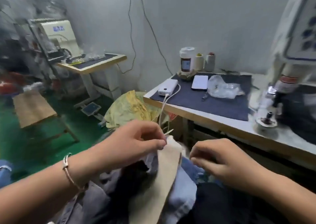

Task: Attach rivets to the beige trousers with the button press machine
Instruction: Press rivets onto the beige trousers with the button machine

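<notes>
- The left hand point(136, 136) pinches the top edge of the beige trousers point(164, 172) between thumb and fingertips, lifting that edge above the lap.
- The right hand point(220, 157) hovers just beside the beige cloth with its fingers loosely curled; it appears to hold nothing, though the blur makes this hard to settle.
- The beige trousers hang as a narrow strip from the left hand down over a heap of blue-grey garments point(181, 189) on the person's lap, between the two hands.
- A thin bracelet point(68, 169) circles the left wrist.
- The button press machine point(280, 80) stands at the right on the table point(196, 112), its lower die point(266, 119) well apart from the trousers.
- On the dark mat covering the table lie a white power bank point(168, 86) with a cable, a phone point(200, 82), and a crumpled clear plastic bag point(222, 86).
- A jar point(187, 59) and two thread cones point(199, 62) stand at the table's far edge by the wall.
- A pile of yellowish cloth point(131, 109) sits on the floor just left of the table.
- Another machine point(58, 35) stands on a second table in the far left corner, blurred.
</notes>
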{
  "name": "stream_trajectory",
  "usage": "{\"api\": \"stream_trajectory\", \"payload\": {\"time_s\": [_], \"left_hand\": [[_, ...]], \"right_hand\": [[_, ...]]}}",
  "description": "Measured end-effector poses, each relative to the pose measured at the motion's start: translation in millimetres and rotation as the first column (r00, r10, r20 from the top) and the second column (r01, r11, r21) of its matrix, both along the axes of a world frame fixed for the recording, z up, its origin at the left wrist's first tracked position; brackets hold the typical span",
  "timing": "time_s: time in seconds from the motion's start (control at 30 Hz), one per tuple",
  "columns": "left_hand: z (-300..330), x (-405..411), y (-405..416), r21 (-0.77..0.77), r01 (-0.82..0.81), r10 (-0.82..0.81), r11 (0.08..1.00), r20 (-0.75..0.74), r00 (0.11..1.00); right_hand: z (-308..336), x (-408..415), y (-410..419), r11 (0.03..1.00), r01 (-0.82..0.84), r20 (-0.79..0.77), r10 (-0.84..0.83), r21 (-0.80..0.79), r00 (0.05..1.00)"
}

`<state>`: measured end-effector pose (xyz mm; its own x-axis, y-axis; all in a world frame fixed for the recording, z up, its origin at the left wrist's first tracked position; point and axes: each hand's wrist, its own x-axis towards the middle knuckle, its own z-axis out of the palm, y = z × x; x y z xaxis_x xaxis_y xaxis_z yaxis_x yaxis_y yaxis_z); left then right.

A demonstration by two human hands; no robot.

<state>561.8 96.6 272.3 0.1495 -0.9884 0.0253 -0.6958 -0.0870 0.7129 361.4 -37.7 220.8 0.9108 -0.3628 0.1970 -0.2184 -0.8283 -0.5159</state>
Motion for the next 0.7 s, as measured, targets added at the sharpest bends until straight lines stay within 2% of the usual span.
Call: {"api": "stream_trajectory", "payload": {"time_s": [0.1, 0.2, 0.27, 0.37, 0.43, 0.5, 0.6, 0.7], "left_hand": [[5, -71, -72, 0.087, 0.317, -0.301, 0.944, -0.153, 0.941], [-9, -167, -134, 0.214, 0.591, -0.575, 0.778, -0.139, 0.806], [-25, -236, -165, 0.330, 0.690, -0.714, 0.644, -0.064, 0.698], [-60, -338, -188, 0.454, 0.759, -0.846, 0.467, -0.021, 0.533], [-89, -403, -188, 0.479, 0.798, -0.886, 0.366, -0.084, 0.456], [-120, -464, -178, 0.485, 0.831, -0.895, 0.274, -0.188, 0.405], [-169, -542, -148, 0.485, 0.857, -0.888, 0.172, -0.299, 0.348], [-220, -598, -110, 0.468, 0.877, -0.935, 0.109, -0.252, 0.250]], "right_hand": [[5, -96, 3, 0.956, 0.261, 0.049, -0.270, 0.137, 0.962], [-5, -198, 19, 0.786, 0.583, 0.066, -0.605, 0.203, 0.793], [-19, -266, 39, 0.591, 0.770, 0.037, -0.799, 0.240, 0.601], [-52, -366, 86, 0.160, 0.931, -0.017, -0.984, 0.329, 0.175], [-78, -422, 130, -0.117, 0.898, -0.067, -0.993, 0.423, -0.098], [-105, -460, 177, -0.312, 0.836, -0.153, -0.950, 0.452, -0.272], [-147, -487, 234, -0.543, 0.775, -0.327, -0.833, 0.325, -0.446], [-188, -494, 270, -0.670, 0.713, -0.442, -0.714, 0.207, -0.543]]}}
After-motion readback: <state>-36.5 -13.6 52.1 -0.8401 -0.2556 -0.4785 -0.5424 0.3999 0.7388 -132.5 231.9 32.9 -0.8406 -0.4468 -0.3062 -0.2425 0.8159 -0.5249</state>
